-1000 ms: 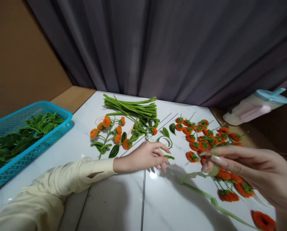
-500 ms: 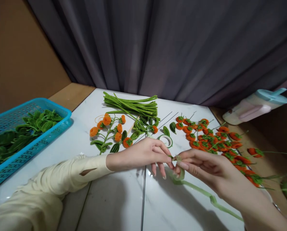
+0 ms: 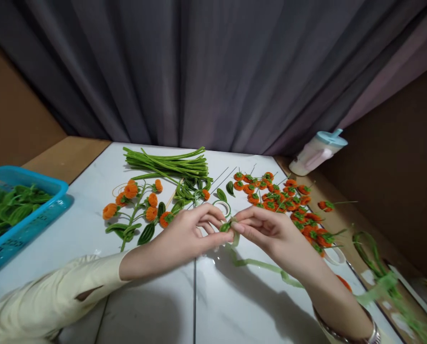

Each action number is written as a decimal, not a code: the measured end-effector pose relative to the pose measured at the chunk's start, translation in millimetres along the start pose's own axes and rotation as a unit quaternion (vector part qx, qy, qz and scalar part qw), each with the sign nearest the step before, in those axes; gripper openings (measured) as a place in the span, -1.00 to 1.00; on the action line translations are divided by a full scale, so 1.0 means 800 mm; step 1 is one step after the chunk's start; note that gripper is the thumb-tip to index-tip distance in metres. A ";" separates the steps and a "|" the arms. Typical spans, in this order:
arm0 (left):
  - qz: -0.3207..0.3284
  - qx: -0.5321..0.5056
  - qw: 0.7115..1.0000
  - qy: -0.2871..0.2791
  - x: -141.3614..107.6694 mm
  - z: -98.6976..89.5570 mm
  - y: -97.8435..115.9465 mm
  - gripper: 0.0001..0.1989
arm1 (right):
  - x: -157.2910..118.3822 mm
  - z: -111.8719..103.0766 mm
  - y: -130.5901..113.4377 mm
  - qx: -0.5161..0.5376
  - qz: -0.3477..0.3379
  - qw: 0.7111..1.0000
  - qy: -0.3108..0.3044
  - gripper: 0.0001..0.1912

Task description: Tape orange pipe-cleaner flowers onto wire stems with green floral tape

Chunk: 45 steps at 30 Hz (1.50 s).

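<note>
My left hand (image 3: pixel 190 234) pinches a small green fuzzy leaf piece (image 3: pixel 225 226) between thumb and fingers, low over the white table. My right hand (image 3: pixel 267 230) meets it there, its thumb and forefinger closed on pale green floral tape (image 3: pixel 252 262) at the piece. The tape's loose end trails off to the right under my right forearm. Just beyond my fingertips lies a tape roll (image 3: pixel 222 208), with two green fuzzy leaves (image 3: pixel 221 194) behind it. Left of my left hand lies an assembled stem (image 3: pixel 133 212) with several orange flowers and green leaves.
A bundle of green fuzzy stems (image 3: pixel 166 164) lies at the back. Many orange flower heads (image 3: pixel 271 198) spread on the right. A blue basket (image 3: pixel 61 191) of green leaves stands at left, a lidded cup (image 3: pixel 312 155) at back right. Green scraps (image 3: pixel 385 282) lie at far right.
The view has swung to the right, so the table things appear further left. My hands remain together at the small green piece, which now shows more plainly between my fingertips.
</note>
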State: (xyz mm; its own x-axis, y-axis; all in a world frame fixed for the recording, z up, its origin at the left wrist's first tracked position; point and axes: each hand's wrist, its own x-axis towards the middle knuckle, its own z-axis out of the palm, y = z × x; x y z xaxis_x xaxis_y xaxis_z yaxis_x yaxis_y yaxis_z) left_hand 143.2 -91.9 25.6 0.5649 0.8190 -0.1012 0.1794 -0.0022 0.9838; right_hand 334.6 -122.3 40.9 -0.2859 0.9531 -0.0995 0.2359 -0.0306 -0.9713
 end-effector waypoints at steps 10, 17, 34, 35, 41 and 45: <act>-0.232 -0.360 0.879 -0.211 0.012 -0.015 -0.003 -0.61 | -0.013 0.003 -0.006 -0.185 -0.206 0.959 0.067 -0.91; -0.249 -0.436 0.833 -0.232 0.006 -0.017 0.006 -0.76 | -0.013 0.002 0.002 -0.238 -0.434 0.868 0.038 -0.66; -0.017 -0.174 0.984 -0.046 -0.011 -0.011 0.026 -0.87 | -0.014 0.007 -0.009 0.036 -0.169 0.981 0.083 -0.96; 0.002 -0.137 0.990 -0.034 -0.013 -0.010 0.027 -0.88 | -0.013 0.007 -0.010 0.078 -0.146 0.984 0.062 -0.95; 0.183 0.156 0.968 0.068 -0.020 -0.005 0.019 -0.93 | -0.011 0.012 -0.010 0.171 -0.074 0.982 -0.014 -0.90; 0.321 0.313 0.891 0.073 -0.023 -0.009 0.011 -0.84 | -0.009 0.013 -0.010 0.209 -0.047 0.976 -0.030 -0.88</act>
State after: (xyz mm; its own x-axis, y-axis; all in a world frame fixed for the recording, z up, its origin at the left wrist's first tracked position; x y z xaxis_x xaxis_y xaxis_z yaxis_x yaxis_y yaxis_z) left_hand 128.7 -102.7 36.9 0.6103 0.5988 0.5186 0.2973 -0.7799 0.5508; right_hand 325.5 -132.2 47.0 -0.3452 0.9385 -0.0065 -0.1901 -0.0767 -0.9788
